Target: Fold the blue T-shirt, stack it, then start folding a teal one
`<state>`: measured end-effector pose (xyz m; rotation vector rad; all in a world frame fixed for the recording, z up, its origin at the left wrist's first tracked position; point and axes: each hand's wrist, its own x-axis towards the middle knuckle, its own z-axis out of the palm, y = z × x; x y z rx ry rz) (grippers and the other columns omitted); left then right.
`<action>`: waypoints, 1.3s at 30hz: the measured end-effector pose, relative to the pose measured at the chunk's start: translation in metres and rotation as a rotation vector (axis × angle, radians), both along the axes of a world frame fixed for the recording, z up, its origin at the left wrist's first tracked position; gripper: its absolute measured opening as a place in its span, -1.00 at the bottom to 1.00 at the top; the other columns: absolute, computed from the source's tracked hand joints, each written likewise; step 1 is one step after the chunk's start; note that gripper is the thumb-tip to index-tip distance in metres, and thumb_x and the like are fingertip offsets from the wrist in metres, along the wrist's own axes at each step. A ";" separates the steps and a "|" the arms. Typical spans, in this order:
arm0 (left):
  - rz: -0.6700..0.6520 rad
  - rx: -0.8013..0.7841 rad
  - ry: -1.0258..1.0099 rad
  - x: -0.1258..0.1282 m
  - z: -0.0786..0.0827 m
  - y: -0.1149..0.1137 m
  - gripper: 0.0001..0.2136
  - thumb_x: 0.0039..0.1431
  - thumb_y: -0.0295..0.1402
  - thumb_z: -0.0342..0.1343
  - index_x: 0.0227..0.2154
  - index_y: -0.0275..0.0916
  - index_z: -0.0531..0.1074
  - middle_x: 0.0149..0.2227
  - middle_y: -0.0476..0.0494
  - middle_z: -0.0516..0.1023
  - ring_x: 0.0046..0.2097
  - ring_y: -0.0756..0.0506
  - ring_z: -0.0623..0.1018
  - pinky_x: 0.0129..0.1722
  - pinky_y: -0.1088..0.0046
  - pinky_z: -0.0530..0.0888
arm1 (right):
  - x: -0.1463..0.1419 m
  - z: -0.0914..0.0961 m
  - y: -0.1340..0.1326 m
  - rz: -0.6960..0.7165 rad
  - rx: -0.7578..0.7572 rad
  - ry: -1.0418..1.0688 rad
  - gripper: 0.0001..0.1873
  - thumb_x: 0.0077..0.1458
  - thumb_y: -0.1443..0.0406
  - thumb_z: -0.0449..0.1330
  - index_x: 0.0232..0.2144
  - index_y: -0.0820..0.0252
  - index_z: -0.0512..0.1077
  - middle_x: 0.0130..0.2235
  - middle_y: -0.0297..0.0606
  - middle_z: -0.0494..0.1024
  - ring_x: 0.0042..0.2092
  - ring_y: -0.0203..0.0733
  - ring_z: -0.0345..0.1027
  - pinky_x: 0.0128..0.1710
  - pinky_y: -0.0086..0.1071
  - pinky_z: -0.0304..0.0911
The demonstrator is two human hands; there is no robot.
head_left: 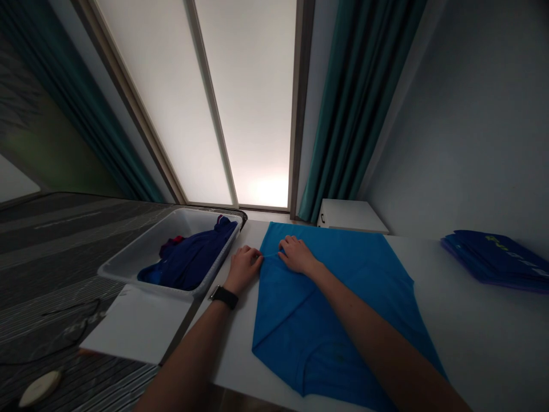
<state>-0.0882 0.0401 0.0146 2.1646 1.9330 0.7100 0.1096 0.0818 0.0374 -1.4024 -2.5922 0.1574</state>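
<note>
A bright blue shirt [343, 309] lies spread on the white table [472, 332], its left part folded over. My left hand [243, 268], a dark watch on its wrist, rests at the shirt's left edge with fingers curled, pinching the fabric. My right hand [297, 254] lies palm down on the shirt close beside it, fingers bent and pressing the cloth near the far edge. The two hands are almost touching.
A white plastic basket [128, 264] holding dark blue and red clothes [193, 260] sits to the left. Folded dark blue garments [497, 257] are stacked at the far right. A small white cabinet [351, 216], teal curtains and a bright window stand behind.
</note>
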 end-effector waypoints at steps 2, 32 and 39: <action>0.013 0.005 0.011 0.000 -0.002 0.001 -0.82 0.24 -0.27 0.05 -0.29 -0.19 0.54 -0.25 -0.15 0.48 -0.11 -0.21 0.45 -0.13 0.24 0.32 | 0.002 0.002 0.003 0.020 -0.031 -0.009 -0.77 0.27 0.24 0.03 -0.10 0.21 0.37 -0.02 -0.09 0.40 0.01 -0.02 0.24 -0.01 -0.18 0.16; -0.191 0.274 -0.305 -0.008 0.002 -0.007 -0.79 0.29 -0.43 -0.08 -0.20 -0.24 0.47 -0.23 -0.15 0.52 -0.17 -0.11 0.52 -0.13 0.33 0.46 | -0.008 0.000 -0.026 -0.069 0.141 0.015 -0.56 0.30 0.27 -0.12 0.15 0.27 0.28 0.13 0.02 0.36 0.15 0.03 0.16 0.13 -0.14 0.05; -0.448 0.229 -0.100 -0.004 0.015 -0.025 -0.81 0.27 -0.46 -0.01 -0.17 -0.19 0.49 -0.20 -0.15 0.57 -0.11 -0.13 0.51 -0.05 0.27 0.46 | -0.011 -0.008 -0.063 0.019 -0.034 -0.027 -0.32 0.29 0.04 -0.14 0.30 0.36 0.08 0.32 0.03 0.14 0.32 0.06 -0.06 0.29 -0.08 -0.20</action>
